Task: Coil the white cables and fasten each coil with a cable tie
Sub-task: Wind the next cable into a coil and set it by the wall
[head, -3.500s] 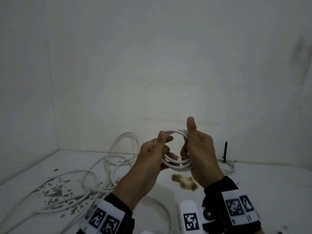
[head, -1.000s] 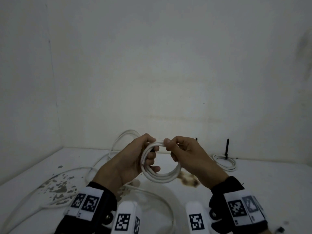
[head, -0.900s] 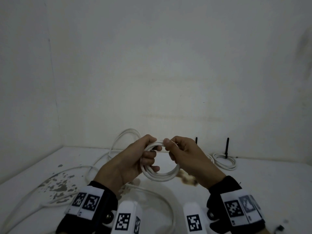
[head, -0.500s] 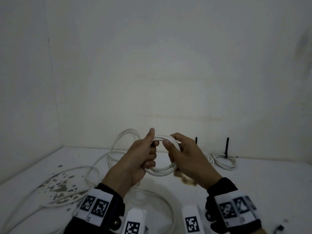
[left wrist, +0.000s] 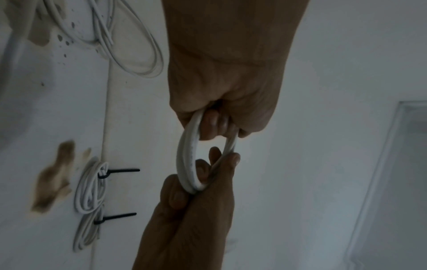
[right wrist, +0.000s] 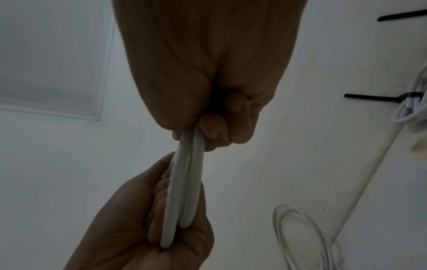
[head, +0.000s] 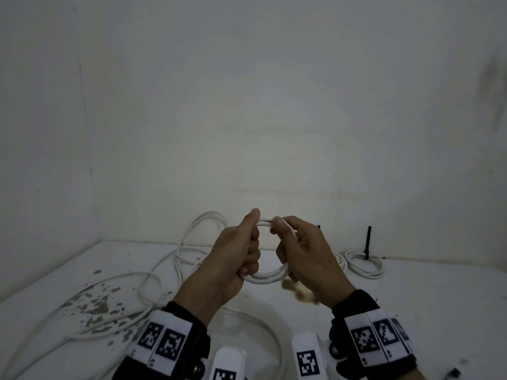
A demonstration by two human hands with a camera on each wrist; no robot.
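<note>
Coil [head: 267, 275] control is the concern at this step: the white cable has been wound into a small ring of several turns, and no tie is on it yet. The turns should be kept flat against one another and gripped at two opposite sides, so that none springs out while a cable tie is being fetched and threaded. Judged from the frames, one hand will have to let go to reach for a tie; the other hand should then be clamping all turns together at a single point, with the loose cable end tucked inside that grip.

Both hands are holding the coil in the air above the desk [head: 439, 303], in front of the person. The left hand [head: 233, 259] is gripping the left side of the ring, its fingers curled through the opening and its thumb lying along the top. The right hand [head: 304, 253] is gripping the right side, with thumb and forefinger pinching the turns at the top, almost touching the left thumb. In the right wrist view the turns are lying side by side, pressed between the fingers of both hands.

Two finished coils [left wrist: 92, 184], each fastened with a black cable tie [left wrist: 120, 171], are lying on the desk beyond the right hand. Loose white cable [head: 153, 281] is sprawling over the desk to the left and passing beneath the hands. No spare tie is visible in any view.
</note>
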